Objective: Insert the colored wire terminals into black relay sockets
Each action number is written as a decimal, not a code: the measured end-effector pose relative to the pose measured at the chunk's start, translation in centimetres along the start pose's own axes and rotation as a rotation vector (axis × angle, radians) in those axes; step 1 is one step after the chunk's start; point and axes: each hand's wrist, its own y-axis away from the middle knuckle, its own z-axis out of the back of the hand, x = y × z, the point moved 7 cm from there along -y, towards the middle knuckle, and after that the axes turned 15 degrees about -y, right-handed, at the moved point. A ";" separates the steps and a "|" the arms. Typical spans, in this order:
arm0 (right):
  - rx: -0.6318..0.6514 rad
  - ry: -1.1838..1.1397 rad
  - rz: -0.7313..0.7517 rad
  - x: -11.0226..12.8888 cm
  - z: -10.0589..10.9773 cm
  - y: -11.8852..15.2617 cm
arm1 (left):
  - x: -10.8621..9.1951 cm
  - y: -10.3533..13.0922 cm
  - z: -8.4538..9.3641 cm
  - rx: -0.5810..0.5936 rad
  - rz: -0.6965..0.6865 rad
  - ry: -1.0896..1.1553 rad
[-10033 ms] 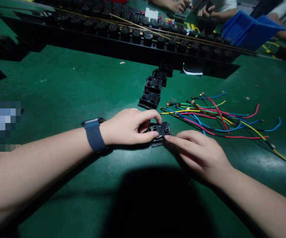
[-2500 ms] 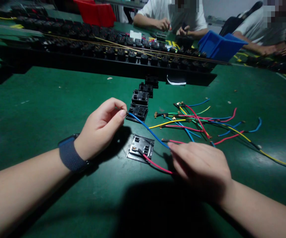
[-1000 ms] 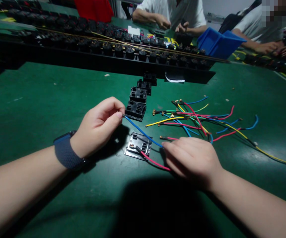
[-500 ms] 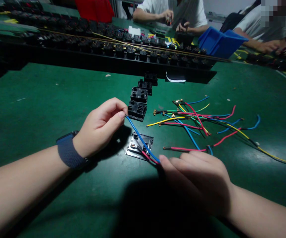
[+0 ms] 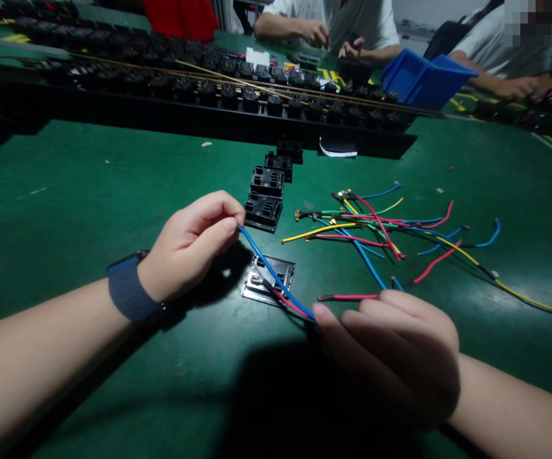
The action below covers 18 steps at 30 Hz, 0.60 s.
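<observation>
A blue wire point(image 5: 270, 266) runs slantwise between my two hands. My left hand point(image 5: 194, 245) pinches its upper end between thumb and index finger. Lower down, my right hand point(image 5: 391, 347) is closed on the same wire; its fingertips hide the far end. Under the wire a black plastic panel point(image 5: 252, 291) lies on the table. A red wire point(image 5: 289, 303) with a dark-sleeved terminal reaches from this panel towards my right fingertips; whether they grip it too I cannot tell. One loose red wire point(image 5: 352, 297) shows just behind my right hand.
Several black plastic pieces point(image 5: 264, 207) stand in a row beyond the panel. Loose coloured wires point(image 5: 371, 242) lie to the right. A long black rack point(image 5: 185, 121) crosses the green table point(image 5: 113, 172), with a blue bin point(image 5: 414, 80) behind it. Two people work across the table.
My right hand has moved slightly right and down, with the wire still in its fingers. The loose red wire near it has shifted. My left hand has barely moved.
</observation>
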 end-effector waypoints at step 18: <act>0.010 0.268 0.020 1.1 1.9 -1.2 | -0.2 -0.1 -0.5 0.081 0.013 -0.174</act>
